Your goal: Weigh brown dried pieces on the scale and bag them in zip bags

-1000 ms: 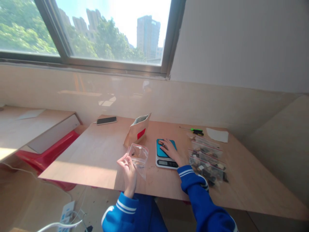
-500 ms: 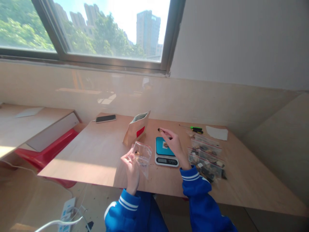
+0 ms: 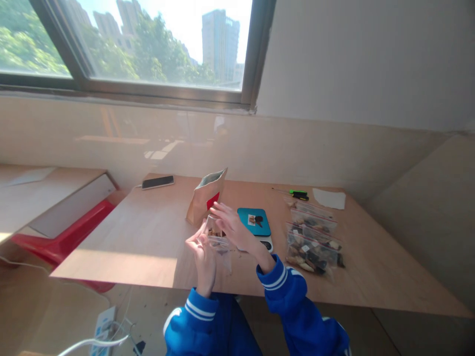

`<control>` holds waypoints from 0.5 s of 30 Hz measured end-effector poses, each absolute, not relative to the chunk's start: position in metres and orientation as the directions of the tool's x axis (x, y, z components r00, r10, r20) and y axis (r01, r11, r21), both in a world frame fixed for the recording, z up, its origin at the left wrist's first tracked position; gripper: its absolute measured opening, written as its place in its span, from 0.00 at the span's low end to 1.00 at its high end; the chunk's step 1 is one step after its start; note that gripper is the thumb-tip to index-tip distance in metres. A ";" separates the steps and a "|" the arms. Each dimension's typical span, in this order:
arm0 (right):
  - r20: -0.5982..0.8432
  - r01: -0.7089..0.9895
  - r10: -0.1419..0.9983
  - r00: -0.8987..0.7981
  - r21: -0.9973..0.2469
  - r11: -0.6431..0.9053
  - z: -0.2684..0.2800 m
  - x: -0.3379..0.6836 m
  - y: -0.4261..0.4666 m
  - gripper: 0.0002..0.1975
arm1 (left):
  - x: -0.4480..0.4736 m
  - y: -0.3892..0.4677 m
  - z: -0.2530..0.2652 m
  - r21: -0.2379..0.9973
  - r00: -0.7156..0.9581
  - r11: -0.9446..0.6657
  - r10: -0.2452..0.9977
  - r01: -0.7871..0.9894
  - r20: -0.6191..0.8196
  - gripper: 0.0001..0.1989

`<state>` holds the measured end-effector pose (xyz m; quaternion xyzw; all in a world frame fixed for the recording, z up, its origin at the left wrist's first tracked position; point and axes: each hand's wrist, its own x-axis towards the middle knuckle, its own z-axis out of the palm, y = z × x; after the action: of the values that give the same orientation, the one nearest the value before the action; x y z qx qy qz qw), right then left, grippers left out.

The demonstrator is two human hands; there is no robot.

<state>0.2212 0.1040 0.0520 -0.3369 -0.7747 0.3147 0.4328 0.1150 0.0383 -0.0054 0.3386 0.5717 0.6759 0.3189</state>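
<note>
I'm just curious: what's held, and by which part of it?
The left hand holds a clear bag by its upper side; whether the right hand holds anything is unclear.

Paper, plastic and wood surrounded the scale (image 3: 264,227).
Left of it were a matt paper pouch (image 3: 200,199) and a glossy plastic bag (image 3: 224,256); right, shiny, crinkled plastic packets (image 3: 313,242); beneath, a smooth wooden-looking bench (image 3: 126,232).

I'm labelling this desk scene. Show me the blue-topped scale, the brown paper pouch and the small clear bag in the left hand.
Scale (image 3: 255,231): head view, bare blue platform near its front edge.
Paper pouch (image 3: 200,201): head view, brown side wall.
Clear bag (image 3: 223,255): head view, lower part.
</note>
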 end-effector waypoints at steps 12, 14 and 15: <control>0.275 0.798 0.954 -0.117 -0.546 0.256 -0.049 0.328 0.156 0.09 | 0.101 0.032 -0.007 0.996 -0.595 -0.066 0.804 -0.064 0.015 0.16; 0.279 0.778 0.950 -0.143 -0.561 0.282 -0.047 0.329 0.157 0.07 | 0.103 0.032 -0.007 0.995 -0.592 -0.074 0.806 -0.068 0.019 0.16; 0.284 0.766 0.947 -0.149 -0.573 0.292 -0.046 0.329 0.158 0.06 | 0.104 0.032 -0.007 0.995 -0.593 -0.076 0.805 -0.068 0.021 0.16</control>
<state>0.3289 0.1576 -0.0457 -0.5760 -0.7435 0.1483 0.3057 0.1040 0.0316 -0.0066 0.3095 0.5954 0.6649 0.3281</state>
